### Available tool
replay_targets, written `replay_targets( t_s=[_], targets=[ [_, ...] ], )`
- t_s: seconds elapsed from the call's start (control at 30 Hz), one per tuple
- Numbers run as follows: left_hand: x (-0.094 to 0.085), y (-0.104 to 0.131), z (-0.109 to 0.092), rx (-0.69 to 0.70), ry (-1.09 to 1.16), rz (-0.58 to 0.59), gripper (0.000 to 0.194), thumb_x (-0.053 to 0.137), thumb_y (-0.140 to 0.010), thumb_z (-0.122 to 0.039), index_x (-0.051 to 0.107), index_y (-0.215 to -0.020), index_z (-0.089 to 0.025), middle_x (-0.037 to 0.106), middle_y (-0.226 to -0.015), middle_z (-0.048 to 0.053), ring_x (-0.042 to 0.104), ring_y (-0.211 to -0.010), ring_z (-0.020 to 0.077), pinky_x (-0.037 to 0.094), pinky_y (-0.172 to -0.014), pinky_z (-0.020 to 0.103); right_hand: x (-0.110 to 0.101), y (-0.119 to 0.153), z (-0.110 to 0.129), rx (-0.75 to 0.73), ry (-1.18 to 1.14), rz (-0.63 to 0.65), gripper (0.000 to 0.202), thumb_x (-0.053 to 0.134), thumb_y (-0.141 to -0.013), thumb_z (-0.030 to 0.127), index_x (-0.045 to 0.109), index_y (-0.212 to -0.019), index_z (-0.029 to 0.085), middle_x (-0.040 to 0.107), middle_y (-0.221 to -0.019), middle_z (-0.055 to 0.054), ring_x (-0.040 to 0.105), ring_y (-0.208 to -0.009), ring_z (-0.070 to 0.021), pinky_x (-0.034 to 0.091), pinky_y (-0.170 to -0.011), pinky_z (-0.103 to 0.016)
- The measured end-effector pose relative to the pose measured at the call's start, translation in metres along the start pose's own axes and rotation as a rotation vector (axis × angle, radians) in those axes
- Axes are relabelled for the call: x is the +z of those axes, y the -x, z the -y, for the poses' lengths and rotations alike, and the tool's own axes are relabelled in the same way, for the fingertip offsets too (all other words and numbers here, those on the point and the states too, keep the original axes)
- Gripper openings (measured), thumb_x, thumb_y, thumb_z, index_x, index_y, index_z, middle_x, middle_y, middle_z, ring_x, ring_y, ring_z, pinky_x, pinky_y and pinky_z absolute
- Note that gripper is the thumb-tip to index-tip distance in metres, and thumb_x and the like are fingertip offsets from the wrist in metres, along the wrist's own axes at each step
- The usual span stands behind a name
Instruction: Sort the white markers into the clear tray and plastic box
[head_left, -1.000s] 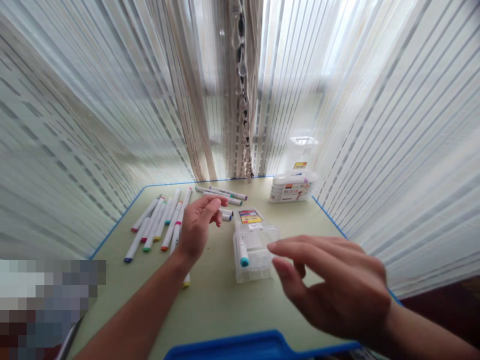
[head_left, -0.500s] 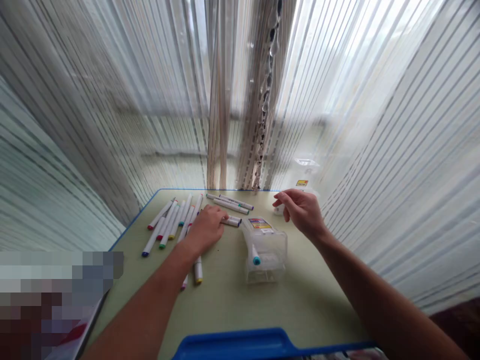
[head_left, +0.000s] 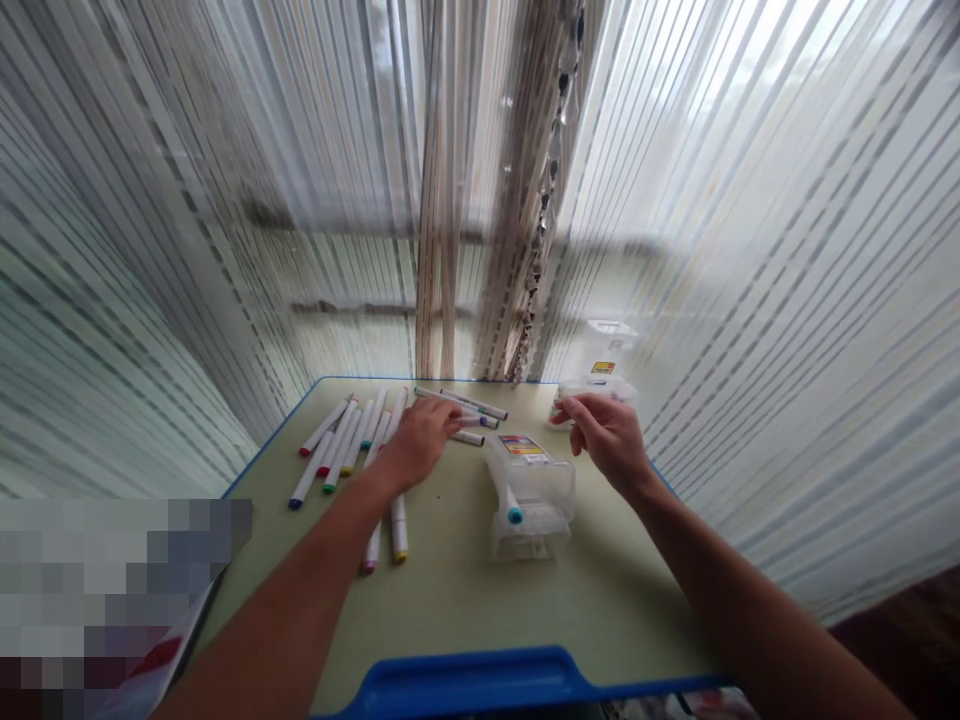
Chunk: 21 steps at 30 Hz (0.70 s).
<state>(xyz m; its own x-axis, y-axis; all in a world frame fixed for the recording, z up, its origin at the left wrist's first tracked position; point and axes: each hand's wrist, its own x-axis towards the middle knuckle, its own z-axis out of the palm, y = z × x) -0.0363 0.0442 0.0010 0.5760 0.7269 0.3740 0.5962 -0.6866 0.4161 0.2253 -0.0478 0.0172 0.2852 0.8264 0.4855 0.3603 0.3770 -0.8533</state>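
Note:
My left hand [head_left: 426, 432] is closed around a white marker [head_left: 472, 421] with a purple-blue cap, its end sticking out to the right of the fingers. Beneath and beyond it, other white markers [head_left: 474, 403] lie on the table. My right hand [head_left: 604, 428] hovers with loosely curled fingers, and no object shows in it. Just behind that hand is a clear plastic box [head_left: 609, 386] with its lid up. Between the hands, nearer to me, a clear plastic case [head_left: 547, 484] lies open, with a turquoise-capped marker [head_left: 514, 514] in it.
Several capped markers [head_left: 337, 450] lie spread at the left of the pale green table [head_left: 465, 600]. A blue tray edge [head_left: 480, 680] runs along the front. String curtains [head_left: 360, 200] hang right behind the table. At lower left is a blurred-out patch.
My left hand has picked up a marker from the pair beside it and raised it slightly. The right hand has shifted slightly, showing more of the box behind it.

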Motion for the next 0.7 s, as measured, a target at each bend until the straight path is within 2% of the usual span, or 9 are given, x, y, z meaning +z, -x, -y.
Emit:
replay_targets(
  t_s=[0.07,0.13,0.23,0.3,0.37,0.43,0.53,0.63,0.7],
  targets=[
    [-0.003,-0.003,-0.003,-0.013,0.278,-0.142,0.017,0.051,-0.101,-0.029,0.061,-0.108,-0.016,0.070,-0.108,0.011,0.065,-0.105,0.0236,0.049,-0.098,0.041,-0.001,0.001,-0.002,-0.009,-0.001,-0.019,0.036,0.068,-0.088,0.046,0.073,-0.079,0.013,0.075,-0.069,-0.007,0.051,-0.033,-0.0072,0.038,-0.033,-0.021],
    [-0.006,-0.005,-0.009,-0.036,0.670,-0.271,0.023,0.056,-0.099,-0.038,0.057,-0.106,-0.017,0.070,-0.099,0.008,0.069,-0.092,0.0206,0.054,-0.088,0.038,-0.001,0.002,-0.004,-0.027,0.005,-0.041,0.035,0.068,-0.089,0.046,0.073,-0.079,0.013,0.075,-0.069,-0.007,0.052,-0.034,-0.0074,0.038,-0.034,-0.021],
    [-0.013,-0.005,-0.021,-0.101,1.122,-0.320,0.036,0.069,-0.089,-0.047,0.053,-0.105,-0.019,0.067,-0.087,0.001,0.065,-0.062,0.0139,0.055,-0.058,0.029,-0.002,0.004,-0.007,-0.056,0.015,-0.060,0.034,0.067,-0.090,0.045,0.073,-0.081,0.013,0.074,-0.069,-0.006,0.052,-0.035,-0.0076,0.039,-0.034,-0.021],
    [-0.017,-0.003,-0.030,-0.136,1.282,-0.312,0.041,0.074,-0.085,-0.049,0.054,-0.105,-0.020,0.065,-0.083,-0.002,0.054,-0.048,0.0084,0.043,-0.041,0.022,-0.001,0.006,-0.008,-0.073,0.019,-0.052,0.033,0.066,-0.091,0.045,0.073,-0.084,0.014,0.074,-0.070,-0.006,0.052,-0.036,-0.0077,0.039,-0.035,-0.021],
    [-0.019,-0.002,-0.039,-0.153,1.353,-0.273,0.042,0.079,-0.081,-0.046,0.055,-0.104,-0.021,0.064,-0.080,-0.003,0.045,-0.042,0.0046,0.030,-0.034,0.016,-0.001,0.009,-0.009,-0.090,0.029,-0.032,0.033,0.064,-0.093,0.045,0.072,-0.087,0.014,0.074,-0.072,-0.006,0.053,-0.037,-0.0079,0.040,-0.036,-0.022],
    [-0.019,0.000,-0.047,-0.138,1.345,-0.231,0.042,0.082,-0.080,-0.044,0.059,-0.104,-0.020,0.064,-0.079,-0.002,0.043,-0.041,0.0036,0.026,-0.034,0.015,0.000,0.011,-0.009,-0.111,0.037,-0.018,0.034,0.061,-0.095,0.046,0.072,-0.092,0.015,0.075,-0.074,-0.005,0.053,-0.039,-0.0079,0.041,-0.039,-0.022],
    [-0.019,0.003,-0.057,-0.060,1.285,-0.202,0.036,0.080,-0.081,-0.040,0.067,-0.107,-0.018,0.068,-0.082,0.002,0.050,-0.048,0.0058,0.033,-0.038,0.017,-0.002,0.015,-0.005,-0.152,0.035,-0.027,0.038,0.056,-0.097,0.050,0.071,-0.102,0.016,0.073,-0.075,-0.004,0.054,-0.044,-0.0088,0.043,-0.044,-0.023],
    [-0.022,0.008,-0.067,0.016,1.213,-0.173,0.033,0.076,-0.083,-0.026,0.074,-0.114,-0.018,0.072,-0.087,0.005,0.057,-0.058,0.0087,0.043,-0.047,0.020,-0.004,0.019,0.003,-0.219,0.050,-0.058,0.042,0.054,-0.097,0.054,0.068,-0.112,0.017,0.067,-0.071,-0.001,0.054,-0.049,-0.0111,0.044,-0.047,-0.025],
    [-0.025,0.012,-0.073,0.061,1.134,-0.172,0.036,0.075,-0.083,-0.020,0.076,-0.118,-0.017,0.073,-0.081,0.004,0.059,-0.062,0.0104,0.047,-0.052,0.022,-0.005,0.022,0.010,-0.309,0.051,-0.075,0.044,0.055,-0.096,0.055,0.066,-0.119,0.019,0.063,-0.069,0.001,0.053,-0.052,-0.0125,0.044,-0.050,-0.026]
  ],
)
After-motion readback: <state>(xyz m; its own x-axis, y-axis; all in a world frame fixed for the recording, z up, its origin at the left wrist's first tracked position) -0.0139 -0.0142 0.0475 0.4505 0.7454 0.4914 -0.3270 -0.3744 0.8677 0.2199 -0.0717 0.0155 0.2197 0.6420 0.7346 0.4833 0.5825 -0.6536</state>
